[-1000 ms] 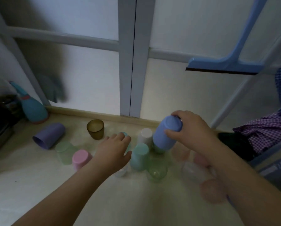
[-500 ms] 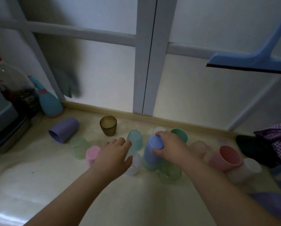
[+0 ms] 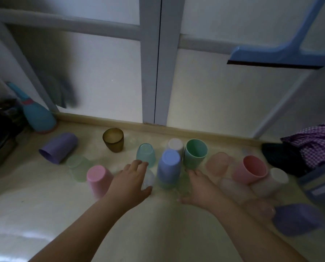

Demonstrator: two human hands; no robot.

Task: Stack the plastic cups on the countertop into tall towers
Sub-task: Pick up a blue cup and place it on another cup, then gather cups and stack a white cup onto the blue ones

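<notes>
An upside-down blue cup (image 3: pixel 168 166) sits on a pale green cup in the middle of the countertop (image 3: pixel 157 224). My right hand (image 3: pixel 197 190) lies just right of it, fingers spread, holding nothing, over a clear green cup (image 3: pixel 183 183). My left hand (image 3: pixel 131 180) is left of the blue cup with fingers apart, and a clear cup (image 3: pixel 149 177) lies between thumb and fingers. Around them are a mint cup (image 3: pixel 195 154), a white cup (image 3: pixel 175 145), a teal cup (image 3: pixel 145 154), a brown cup (image 3: pixel 113 139), a pink cup (image 3: pixel 99 178) and a purple cup (image 3: pixel 58 147) on its side.
More cups lie at the right: peach (image 3: pixel 217 163), pink (image 3: pixel 250 171), white (image 3: pixel 278 176), purple (image 3: pixel 297 220). A teal bottle (image 3: pixel 37 116) stands at the back left, a checked cloth (image 3: pixel 316 144) at the right. A blue squeegee (image 3: pixel 274 57) hangs above. The window frame (image 3: pixel 154 72) bounds the back.
My right hand lowered the blue cup onto the green cup, let go and drew back towards me. My left hand stayed by the clear cup.
</notes>
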